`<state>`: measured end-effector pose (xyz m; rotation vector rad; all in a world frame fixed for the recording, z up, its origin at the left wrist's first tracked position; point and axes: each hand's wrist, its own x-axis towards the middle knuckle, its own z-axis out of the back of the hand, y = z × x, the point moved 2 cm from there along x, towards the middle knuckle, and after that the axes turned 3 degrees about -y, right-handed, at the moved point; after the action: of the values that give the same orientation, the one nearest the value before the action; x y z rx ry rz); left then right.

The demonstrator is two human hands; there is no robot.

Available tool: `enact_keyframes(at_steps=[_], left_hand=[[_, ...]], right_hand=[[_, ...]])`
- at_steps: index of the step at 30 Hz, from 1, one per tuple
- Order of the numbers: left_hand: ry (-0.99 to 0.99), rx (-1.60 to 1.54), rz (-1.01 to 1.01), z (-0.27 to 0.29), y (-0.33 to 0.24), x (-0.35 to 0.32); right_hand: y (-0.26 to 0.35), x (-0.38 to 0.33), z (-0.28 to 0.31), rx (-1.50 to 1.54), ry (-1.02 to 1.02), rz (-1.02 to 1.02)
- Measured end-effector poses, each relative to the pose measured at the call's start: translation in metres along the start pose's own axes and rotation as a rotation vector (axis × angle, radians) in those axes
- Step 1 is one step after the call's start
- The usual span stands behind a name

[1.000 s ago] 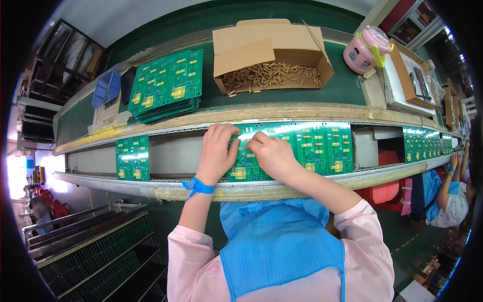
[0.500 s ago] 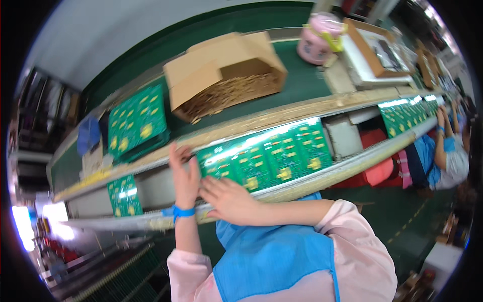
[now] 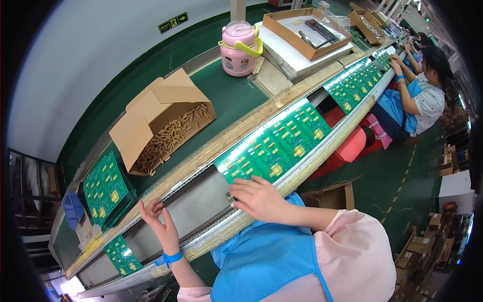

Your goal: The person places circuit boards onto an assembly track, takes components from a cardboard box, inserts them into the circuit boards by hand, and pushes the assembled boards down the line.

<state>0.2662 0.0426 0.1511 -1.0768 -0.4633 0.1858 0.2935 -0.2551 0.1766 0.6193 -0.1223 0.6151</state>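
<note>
A large green circuit board (image 3: 276, 138) with small orange and pale yellow parts lies across the two rails of a conveyor (image 3: 188, 201). My right hand (image 3: 259, 199) is at the board's near left corner, fingers stretched out flat and fingertips over its edge; whether they press on it I cannot tell. My left hand (image 3: 158, 224), with a blue band at the wrist, hovers over the far rail, fingers apart and holding nothing. Left of it, a smaller piece of green circuit board (image 3: 123, 255) sits between the rails.
Beyond the conveyor stand a stack of circuit boards (image 3: 105, 189), a cardboard box (image 3: 171, 108) of small tan cylindrical parts, a pink container (image 3: 239, 50) with a yellow-green handle and a shallow carton (image 3: 307, 32). More boards (image 3: 354, 85) line the conveyor near a seated person (image 3: 420, 95).
My hands have moved apart: the left went leftward, away from the board, while the right stays by its left end. The whole view has turned, showing more of the line at right.
</note>
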Motion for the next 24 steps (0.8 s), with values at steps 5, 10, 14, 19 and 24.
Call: enact_keyframes(at_steps=[5, 10, 14, 19, 24], left_hand=[[0.005, 0.000, 0.010, 0.000, 0.000, -0.001], [0.002, 0.007, 0.021, -0.003, -0.001, -0.003], [0.023, 0.000, 0.025, -0.007, -0.002, 0.002], [-0.037, 0.150, 0.039, 0.020, -0.021, -0.007], [-0.219, 0.751, -0.084, 0.070, -0.021, -0.019]], right_hand=[[-0.026, -0.007, 0.022, -0.050, -0.113, -0.076], [-0.043, -0.008, 0.035, -0.045, -0.171, -0.144], [-0.057, -0.008, 0.043, -0.059, -0.259, -0.236], [-0.051, 0.001, 0.037, -0.055, -0.274, -0.203], [-0.037, -0.005, 0.028, 0.170, -0.319, -0.048]])
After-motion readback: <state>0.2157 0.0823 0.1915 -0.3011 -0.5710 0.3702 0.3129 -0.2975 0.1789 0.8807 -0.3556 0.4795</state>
